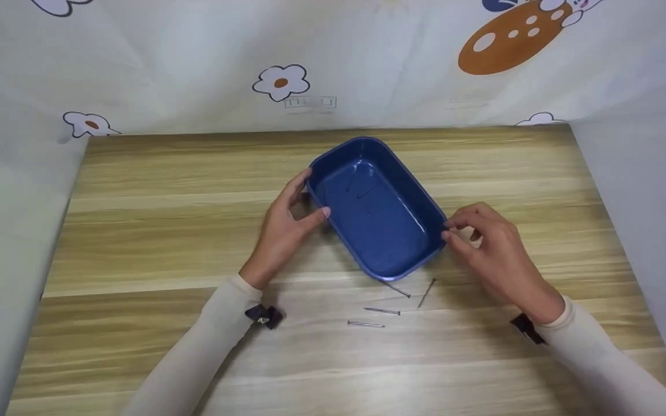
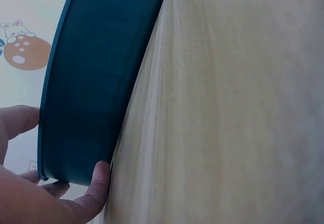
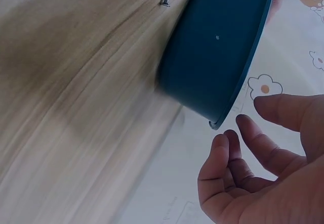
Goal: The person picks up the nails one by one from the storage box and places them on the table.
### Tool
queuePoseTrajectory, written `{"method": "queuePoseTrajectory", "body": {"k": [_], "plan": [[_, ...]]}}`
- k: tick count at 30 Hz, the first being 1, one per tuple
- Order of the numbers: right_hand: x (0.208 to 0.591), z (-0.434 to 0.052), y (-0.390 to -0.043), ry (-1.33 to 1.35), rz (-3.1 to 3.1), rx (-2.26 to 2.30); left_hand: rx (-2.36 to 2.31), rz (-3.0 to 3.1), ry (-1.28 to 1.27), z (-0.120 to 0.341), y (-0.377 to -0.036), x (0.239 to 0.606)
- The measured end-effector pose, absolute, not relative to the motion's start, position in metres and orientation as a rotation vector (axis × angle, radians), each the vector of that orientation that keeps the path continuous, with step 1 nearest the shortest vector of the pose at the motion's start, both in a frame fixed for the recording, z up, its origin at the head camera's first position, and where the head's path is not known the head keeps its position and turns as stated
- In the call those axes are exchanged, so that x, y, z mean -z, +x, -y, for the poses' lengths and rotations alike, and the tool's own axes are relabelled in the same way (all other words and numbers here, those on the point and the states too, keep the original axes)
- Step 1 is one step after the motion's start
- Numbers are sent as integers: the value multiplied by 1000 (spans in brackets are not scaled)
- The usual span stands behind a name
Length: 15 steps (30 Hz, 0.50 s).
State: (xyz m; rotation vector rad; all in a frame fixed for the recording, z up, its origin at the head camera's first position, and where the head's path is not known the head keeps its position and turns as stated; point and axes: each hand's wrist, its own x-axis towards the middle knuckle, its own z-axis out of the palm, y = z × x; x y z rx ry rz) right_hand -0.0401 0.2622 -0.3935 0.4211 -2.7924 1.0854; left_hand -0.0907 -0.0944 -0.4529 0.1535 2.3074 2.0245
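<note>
A blue plastic basin (image 1: 388, 248) sits at a slant on the table, with a few dark nails (image 1: 369, 191) on its floor. My left hand (image 1: 287, 228) grips the basin's left side, its thumb at the rim and its fingers along the outer wall, as the left wrist view shows. At the opposite side, my right hand (image 1: 498, 248) is by the rim with loosely bent fingers. In the right wrist view, its fingertips (image 3: 244, 122) appear just apart from the rim, with nothing visible between them. Several loose nails (image 1: 382, 311) lie on the table near the basin's front end.
The wood-grain table (image 1: 165, 242) reaches back to a pale printed sheet (image 1: 194, 69) with flowers and cartoon figures. Pale side walls (image 1: 651, 202) border the table. Dark straps (image 1: 263, 315) sit at both wrists.
</note>
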Motion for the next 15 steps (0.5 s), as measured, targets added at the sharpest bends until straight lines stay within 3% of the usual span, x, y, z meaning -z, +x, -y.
{"method": "queuePoseTrajectory", "body": {"k": [15], "plan": [[388,-248,-61,457,2784,-1132,-1998,-2318,129,95,-90,452]]}}
